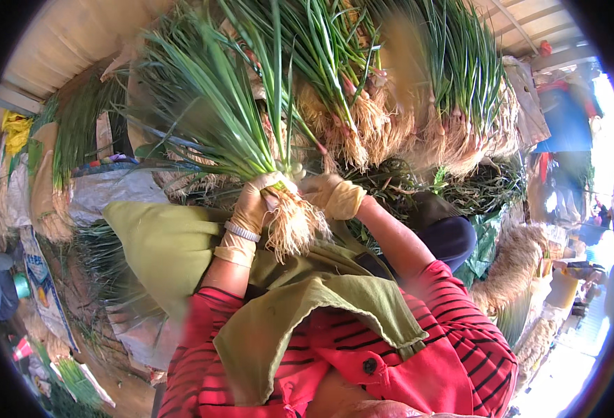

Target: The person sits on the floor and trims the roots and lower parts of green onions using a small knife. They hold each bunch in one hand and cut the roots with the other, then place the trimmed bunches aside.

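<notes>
My left hand [250, 208], in a thin pale glove, is closed around a bunch of green onions [252, 141]. Their long green leaves fan up and to the left, and the pale roots [292, 224] hang below the fist over my lap. Beside the bunch, on its right, is my gloved right hand [333, 194]. It is blurred, with its fingers near the white bulbs; whether they grip anything is unclear. An olive-green apron [312, 308] covers my lap under both hands.
More green onions with roots [356, 125] lie ahead of my hands, and another row [458, 115] is at the right. Dark leaf scraps [490, 183] cover the ground near my right knee [448, 240]. A whitish sack [113, 190] lies at the left.
</notes>
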